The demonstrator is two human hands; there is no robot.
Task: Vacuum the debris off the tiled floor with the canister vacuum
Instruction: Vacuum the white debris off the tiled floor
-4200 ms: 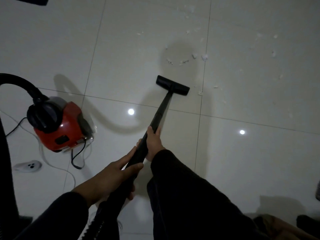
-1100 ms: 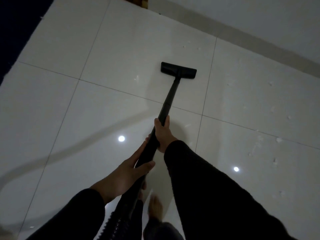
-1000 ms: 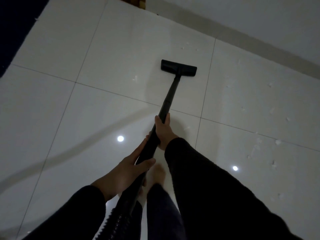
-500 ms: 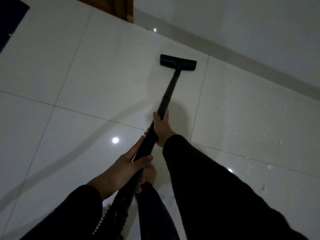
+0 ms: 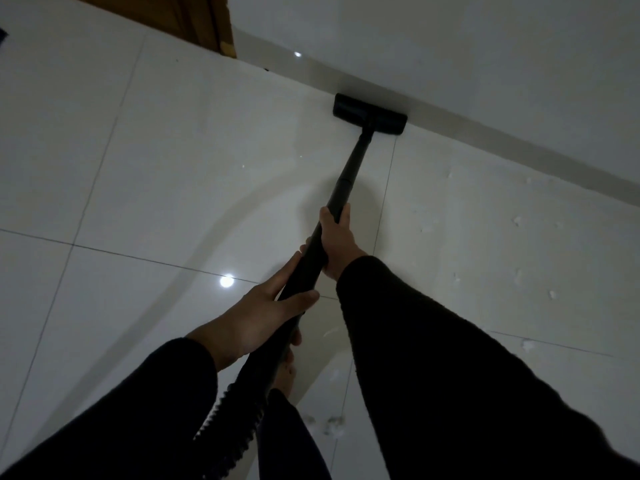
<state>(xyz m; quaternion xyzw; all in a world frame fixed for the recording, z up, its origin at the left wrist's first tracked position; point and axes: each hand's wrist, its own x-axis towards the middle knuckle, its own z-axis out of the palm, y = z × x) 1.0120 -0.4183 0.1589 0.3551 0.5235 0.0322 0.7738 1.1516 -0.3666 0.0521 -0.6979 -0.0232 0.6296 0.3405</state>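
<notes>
Both hands wrap the wand [image 5: 349,174]: right hand [image 5: 337,242] forward, left hand [image 5: 258,318] behind. Floor head [image 5: 369,114] at wall; debris [image 5: 516,221] lies rightward.

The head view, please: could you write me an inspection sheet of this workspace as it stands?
Surface: glossy tiled floor, lamp reflections.
Job's things: black wand runs to the floor nozzle, which sits at the baseboard; ribbed hose below; canister not in view.
Clutter: white debris right of the wand, more near the feet.
Grippers: left hand and right hand both grip the wand.
Cables: nothing seen.
Surroundings: pale wall, wooden door frame.
</notes>
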